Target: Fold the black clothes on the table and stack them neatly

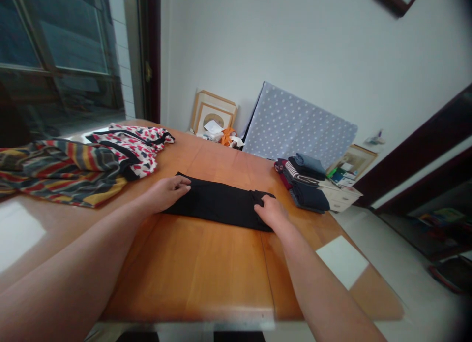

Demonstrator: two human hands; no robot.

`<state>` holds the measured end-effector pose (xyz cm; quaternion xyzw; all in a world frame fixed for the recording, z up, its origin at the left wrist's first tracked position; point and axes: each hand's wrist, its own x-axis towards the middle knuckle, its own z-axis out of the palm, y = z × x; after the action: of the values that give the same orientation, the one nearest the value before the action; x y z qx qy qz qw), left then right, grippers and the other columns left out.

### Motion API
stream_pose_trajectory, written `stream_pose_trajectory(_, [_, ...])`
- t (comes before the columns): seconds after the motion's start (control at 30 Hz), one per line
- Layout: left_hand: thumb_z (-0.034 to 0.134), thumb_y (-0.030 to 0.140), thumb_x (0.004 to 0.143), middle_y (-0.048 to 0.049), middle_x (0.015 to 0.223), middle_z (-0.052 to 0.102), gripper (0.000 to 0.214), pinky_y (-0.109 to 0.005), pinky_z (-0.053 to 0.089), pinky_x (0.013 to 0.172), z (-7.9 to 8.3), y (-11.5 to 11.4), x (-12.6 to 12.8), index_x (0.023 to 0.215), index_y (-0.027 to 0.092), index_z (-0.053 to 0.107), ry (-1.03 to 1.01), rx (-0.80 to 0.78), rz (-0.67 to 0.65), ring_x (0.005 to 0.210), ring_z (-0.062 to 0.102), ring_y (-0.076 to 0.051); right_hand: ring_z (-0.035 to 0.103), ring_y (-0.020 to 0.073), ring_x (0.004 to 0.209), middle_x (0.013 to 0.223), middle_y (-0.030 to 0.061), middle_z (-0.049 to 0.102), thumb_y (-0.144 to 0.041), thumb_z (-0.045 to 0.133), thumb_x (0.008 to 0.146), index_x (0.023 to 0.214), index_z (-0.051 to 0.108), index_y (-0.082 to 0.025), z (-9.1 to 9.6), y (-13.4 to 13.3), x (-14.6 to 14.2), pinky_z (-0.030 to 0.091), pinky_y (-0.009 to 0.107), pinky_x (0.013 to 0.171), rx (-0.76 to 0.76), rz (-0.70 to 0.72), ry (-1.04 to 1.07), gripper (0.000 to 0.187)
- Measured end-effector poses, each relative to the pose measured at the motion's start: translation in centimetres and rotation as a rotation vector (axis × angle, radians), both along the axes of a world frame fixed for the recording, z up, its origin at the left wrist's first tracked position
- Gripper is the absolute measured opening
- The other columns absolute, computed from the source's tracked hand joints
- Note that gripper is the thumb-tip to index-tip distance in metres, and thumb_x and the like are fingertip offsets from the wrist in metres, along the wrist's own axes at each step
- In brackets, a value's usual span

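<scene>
A black folded garment [217, 200] lies in a long flat strip across the wooden table in front of me. My left hand [166, 192] is at its left end, thumb and fingers closed around the cloth edge, with some fingertips hidden. At the other end, my right hand [272, 210] is closed on a bunched, folded-over part of the same garment. The garment's exact kind does not show.
Left on the wooden table [206, 268] lie a striped cloth [73, 170] and a red, white and black patterned garment [142, 145]. A stack of folded clothes [306, 184] stands at the right edge. A pale sheet [342, 261] lies near the right corner.
</scene>
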<state>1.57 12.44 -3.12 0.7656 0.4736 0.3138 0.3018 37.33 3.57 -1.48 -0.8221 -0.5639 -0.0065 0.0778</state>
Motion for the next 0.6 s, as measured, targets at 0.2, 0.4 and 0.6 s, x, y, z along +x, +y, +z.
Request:
stream_pose_trajectory(0.2, [0.056,0.060,0.080,-0.0076,0.112,0.075,0.056,-0.034,0.052,0.091,0.1,-0.1,0.0,0.117,0.019,0.069,-0.006,-0.007,-0.006,0.104,0.069,-0.027,0.069,0.0229,0.080,0.084,0.0090,0.074,-0.038,0.058,0.079,0.090,0.074,-0.017,-0.6,-0.1,2.5,0.044,0.026,0.065,0.135,-0.044,0.229,0.029])
stream_pose_trajectory(0.4, [0.057,0.058,0.080,-0.0078,0.108,0.077,0.055,-0.034,0.053,0.087,0.3,-0.4,0.1,0.117,0.019,0.068,-0.016,-0.020,-0.006,0.101,0.071,-0.027,0.065,0.0203,0.064,0.066,0.0042,0.069,-0.041,0.060,0.074,0.078,0.073,-0.015,1.4,-0.4,4.6,0.037,0.024,0.052,0.335,-0.092,0.437,0.029])
stream_pose_trajectory(0.6, [0.057,0.058,0.080,-0.0082,0.107,0.076,0.055,-0.034,0.053,0.087,0.5,-0.5,0.2,0.116,0.018,0.067,-0.028,-0.022,-0.005,0.100,0.071,-0.027,0.063,0.0171,0.062,0.067,0.0051,0.069,-0.038,0.060,0.077,0.077,0.073,-0.017,2.4,0.8,1.3,0.033,0.023,0.052,0.264,0.011,0.293,0.024])
